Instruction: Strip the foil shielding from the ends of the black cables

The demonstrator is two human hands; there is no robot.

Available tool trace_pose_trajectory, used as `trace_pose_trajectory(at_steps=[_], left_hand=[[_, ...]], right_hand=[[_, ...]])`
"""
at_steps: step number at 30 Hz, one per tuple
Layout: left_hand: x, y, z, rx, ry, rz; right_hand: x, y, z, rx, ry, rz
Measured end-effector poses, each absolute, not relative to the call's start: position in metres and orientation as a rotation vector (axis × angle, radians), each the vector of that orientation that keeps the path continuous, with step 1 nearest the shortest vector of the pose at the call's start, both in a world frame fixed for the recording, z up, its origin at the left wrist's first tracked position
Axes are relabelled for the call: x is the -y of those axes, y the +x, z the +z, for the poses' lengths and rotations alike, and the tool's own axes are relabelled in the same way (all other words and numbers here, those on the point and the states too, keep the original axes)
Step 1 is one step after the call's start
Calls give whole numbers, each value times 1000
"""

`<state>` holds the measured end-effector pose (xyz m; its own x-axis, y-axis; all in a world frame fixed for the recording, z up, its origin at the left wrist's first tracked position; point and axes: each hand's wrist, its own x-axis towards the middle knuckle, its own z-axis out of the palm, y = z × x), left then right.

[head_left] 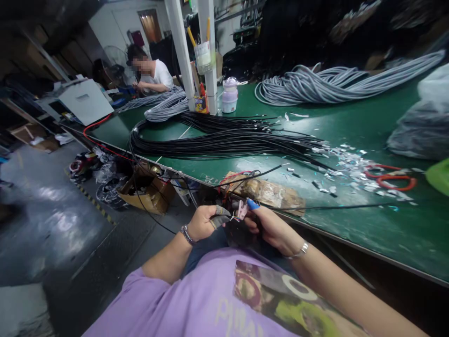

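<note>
Pinching from both sides, the two hands meet low over the lap, just short of the table edge. The left hand is curled, its grip clamped on the cable end, with a grey cover on the thumb. The right hand faces it, with a blue fingertip cap. Its grip is closed on the same end, where thin coloured wires and a small pale piece show. So the cable end sits between the two grips, touching both. From there the rest of that black cable trails rightward across the green top.

Just beyond the hands lies a brown plastic-wrapped packet. Past it, pale scraps are strewn about a red-handled tool. I judge that a fair number of ends have already been cut or stripped. The one in hand looks mid-work, its wires bared but nothing visibly finished.

Further in lies a thick bundle of black cables. How many of them are done cannot be told from here, though plenty seem left. Behind are grey cable coils and a lilac cup beside a white post. At the far end another person bends over their own work.
</note>
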<state>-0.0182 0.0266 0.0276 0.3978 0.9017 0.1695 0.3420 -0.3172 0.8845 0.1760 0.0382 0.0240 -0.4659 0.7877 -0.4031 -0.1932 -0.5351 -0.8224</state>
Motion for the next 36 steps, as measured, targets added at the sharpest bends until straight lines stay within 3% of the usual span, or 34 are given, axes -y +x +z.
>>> trace_pose_trajectory(at_steps=[17,36], left_hand=[[-32,-11,25,-1054,1872,714],[-35,-15,25,-976,2007,638]], right_hand=[[-37,163,17,639,-995,1951],[-23,181,3,809,-990,1980]])
